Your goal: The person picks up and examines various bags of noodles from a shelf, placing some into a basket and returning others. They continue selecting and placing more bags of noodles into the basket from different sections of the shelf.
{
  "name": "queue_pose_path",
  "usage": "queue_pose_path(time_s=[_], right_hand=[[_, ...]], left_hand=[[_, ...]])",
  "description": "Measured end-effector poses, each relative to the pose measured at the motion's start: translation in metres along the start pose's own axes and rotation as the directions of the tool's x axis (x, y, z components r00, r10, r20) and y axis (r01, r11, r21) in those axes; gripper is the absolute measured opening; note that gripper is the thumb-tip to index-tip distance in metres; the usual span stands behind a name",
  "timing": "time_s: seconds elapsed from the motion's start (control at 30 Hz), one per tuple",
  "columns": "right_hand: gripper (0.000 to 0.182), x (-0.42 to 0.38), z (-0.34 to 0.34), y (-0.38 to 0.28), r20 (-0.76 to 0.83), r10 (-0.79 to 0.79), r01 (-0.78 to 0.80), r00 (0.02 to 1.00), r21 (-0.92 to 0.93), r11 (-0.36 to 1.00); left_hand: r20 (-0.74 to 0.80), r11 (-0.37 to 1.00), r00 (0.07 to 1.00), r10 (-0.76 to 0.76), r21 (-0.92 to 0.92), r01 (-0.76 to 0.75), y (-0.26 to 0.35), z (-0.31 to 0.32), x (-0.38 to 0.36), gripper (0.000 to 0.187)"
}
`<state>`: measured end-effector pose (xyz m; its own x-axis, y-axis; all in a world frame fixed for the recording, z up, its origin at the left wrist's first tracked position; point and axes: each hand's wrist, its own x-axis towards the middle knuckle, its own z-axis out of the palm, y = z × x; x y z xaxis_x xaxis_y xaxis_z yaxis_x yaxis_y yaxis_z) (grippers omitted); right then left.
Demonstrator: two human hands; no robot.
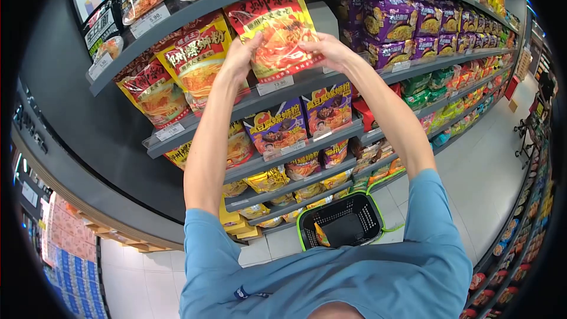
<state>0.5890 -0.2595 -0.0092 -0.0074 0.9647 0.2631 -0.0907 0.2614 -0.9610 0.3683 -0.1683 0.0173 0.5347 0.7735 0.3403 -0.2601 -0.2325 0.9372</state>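
Two bare hands share one red-and-yellow noodle packet (283,29), lifted in front of the shelf (251,99) with the white price tag (275,85). The left hand (241,54) pinches its left side, the right hand (332,51) its right, thumbs on the printed face; the fingers behind are hidden. Both grips are closed on it, neither clearly nearer. Its long axis runs roughly up and down, crosswise to the line between the hands, top tipped slightly left. Whether its lower edge touches the shelf, I cannot tell.

Similar packets (198,59) stand at that shelf's left part, purple packets (388,18) along its right. Below the shelf are purple-and-orange packets (276,128); lower still, a black basket (354,207) sits on the floor (472,147), a small packet (322,234) inside.
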Motion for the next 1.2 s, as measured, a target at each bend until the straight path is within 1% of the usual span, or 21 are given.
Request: queue_pose_path(time_s=[0.07, 0.1, 0.13, 0.2, 0.27, 0.33, 0.37, 0.4, 0.47, 0.5, 0.53, 0.57, 0.6, 0.67, 0.77, 0.83, 0.93, 1.0, 1.13, 1.17, 1.2], right_hand=[[0.024, 0.014, -0.01, 0.002, -0.012, 0.001, -0.001, 1.0, -0.003, 1.0], [0.026, 0.029, -0.021, 0.007, -0.013, -0.023, 0.023, 1.0, -0.008, 1.0], [0.028, 0.041, -0.028, 0.012, -0.014, -0.048, 0.048, 0.999, -0.012, 0.999], [0.026, 0.057, -0.034, 0.014, -0.039, -0.055, 0.054, 0.998, -0.015, 0.998], [0.028, 0.061, -0.032, 0.013, -0.169, 0.002, -0.042, 0.986, -0.234, 0.971], [0.034, 0.057, -0.028, 0.012, -0.163, 0.04, -0.083, 0.986, -0.263, 0.961], [0.037, 0.059, -0.027, 0.013, -0.167, 0.036, -0.105, 0.985, -0.424, 0.899], [0.041, 0.063, -0.027, 0.017, -0.169, 0.032, -0.124, 0.985, -0.571, 0.812], [0.047, 0.076, -0.029, 0.031, -0.178, 0.035, -0.133, 0.983, -0.581, 0.803], [0.048, 0.077, -0.029, 0.033, -0.147, -0.01, -0.07, 0.989, -0.531, 0.845], [0.05, 0.077, -0.029, 0.031, -0.118, -0.06, -0.004, 0.991, -0.478, 0.879], [0.052, 0.075, -0.029, 0.03, -0.076, -0.053, 0.019, 0.996, -0.4, 0.916], [0.052, 0.073, -0.025, 0.03, -0.072, -0.048, 0.015, 0.996, -0.396, 0.918], [0.051, 0.069, -0.02, 0.028, -0.03, -0.032, 0.02, 0.999, -0.344, 0.939], [0.055, 0.067, -0.014, 0.023, 0.008, -0.038, 0.038, 0.999, -0.385, 0.922], [0.06, 0.07, -0.014, 0.028, 0.04, -0.028, 0.041, 0.999, -0.414, 0.909], [0.053, 0.071, -0.01, 0.03, 0.066, -0.067, 0.088, 0.996, -0.398, 0.913], [0.049, 0.07, -0.011, 0.029, 0.013, -0.038, 0.039, 0.999, -0.536, 0.844], [0.062, 0.07, -0.02, 0.03, -0.078, -0.032, -0.016, 0.996, -0.546, 0.838], [0.07, 0.07, -0.024, 0.033, -0.032, -0.078, 0.05, 0.996, -0.52, 0.853], [0.07, 0.07, -0.028, 0.036, -0.038, -0.073, 0.043, 0.997, -0.515, 0.856]], left_hand=[[-0.017, 0.999, 0.999, -0.031, -0.012, 0.031, -0.002, -0.006, 0.011, 0.038], [-0.038, 0.996, 0.999, 0.03, -0.078, -0.033, -0.015, -0.012, 0.025, 0.043], [-0.033, 0.996, 0.999, 0.03, -0.078, -0.032, -0.016, -0.012, 0.029, 0.043], [-0.107, 0.984, 0.981, 0.162, -0.062, -0.17, -0.021, -0.008, 0.036, 0.048], [-0.153, 0.98, 0.969, 0.193, -0.017, -0.198, -0.027, -0.005, 0.039, 0.046], [-0.125, 0.892, 0.933, 0.337, 0.36, -0.273, -0.026, -0.003, 0.034, 0.043], [-0.142, 0.869, 0.974, 0.179, 0.487, -0.088, -0.025, -0.004, 0.029, 0.044], [-0.201, 0.676, 0.954, 0.223, 0.737, -0.003, -0.024, 0.001, 0.023, 0.042], [-0.256, 0.363, 0.839, 0.48, 0.929, 0.075, -0.034, 0.013, 0.01, 0.041], [-0.26, 0.36, 0.84, 0.476, 0.929, 0.083, -0.032, 0.022, -0.002, 0.041], [-0.287, 0.342, 0.794, 0.536, 0.934, 0.106, -0.025, 0.032, -0.013, 0.039], [-0.307, 0.324, 0.745, 0.592, 0.937, 0.129, -0.022, 0.036, -0.02, 0.037], [-0.311, 0.322, 0.746, 0.588, 0.937, 0.137, -0.025, 0.034, -0.023, 0.037], [-0.204, 0.168, 0.648, 0.734, 0.979, 0.118, -0.028, 0.031, -0.023, 0.035], [-0.199, 0.187, 0.698, 0.688, 0.978, 0.095, -0.028, 0.024, -0.019, 0.021], [-0.184, 0.175, 0.722, 0.667, 0.981, 0.089, -0.031, 0.016, -0.013, 0.018], [-0.161, 0.187, 0.739, 0.654, 0.981, 0.049, -0.035, 0.011, -0.012, 0.015], [-0.149, 0.207, 0.739, 0.657, 0.978, 0.014, -0.039, 0.011, -0.014, 0.014], [-0.115, 0.212, 0.721, 0.683, 0.976, -0.046, -0.047, 0.013, -0.022, 0.015], [-0.108, 0.212, 0.7, 0.706, 0.975, -0.063, -0.049, 0.014, -0.024, 0.016], [-0.104, 0.21, 0.706, 0.7, 0.975, -0.065, -0.05, 0.016, -0.027, 0.016]])
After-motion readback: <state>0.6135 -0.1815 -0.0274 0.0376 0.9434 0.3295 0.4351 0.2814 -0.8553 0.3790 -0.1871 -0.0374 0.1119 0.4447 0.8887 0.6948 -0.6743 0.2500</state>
